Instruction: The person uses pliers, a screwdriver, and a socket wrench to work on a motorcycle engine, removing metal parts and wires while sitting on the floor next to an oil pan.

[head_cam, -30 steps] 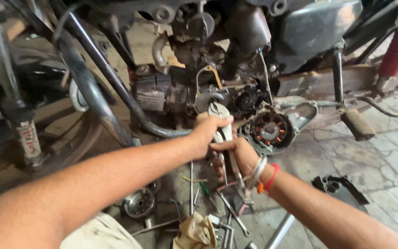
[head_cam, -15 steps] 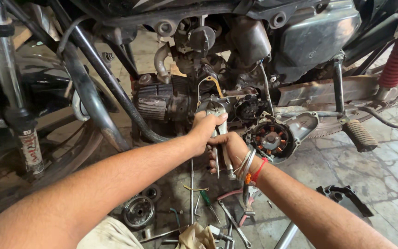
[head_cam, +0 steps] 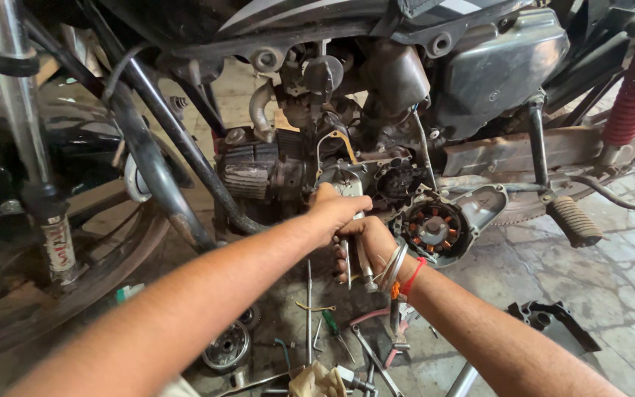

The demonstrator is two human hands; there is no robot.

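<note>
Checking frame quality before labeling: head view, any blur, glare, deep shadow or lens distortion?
Head view: mostly sharp; left hand and right hand at the engine are readable. Daylight brightens the paved floor at right; the front wheel side sits in deep shadow. Mild sheen on the side cover. The near forearms loom large at the wide-angle bottom edge.

Two hands, one motorcycle, one footpeg, one red spring
</note>
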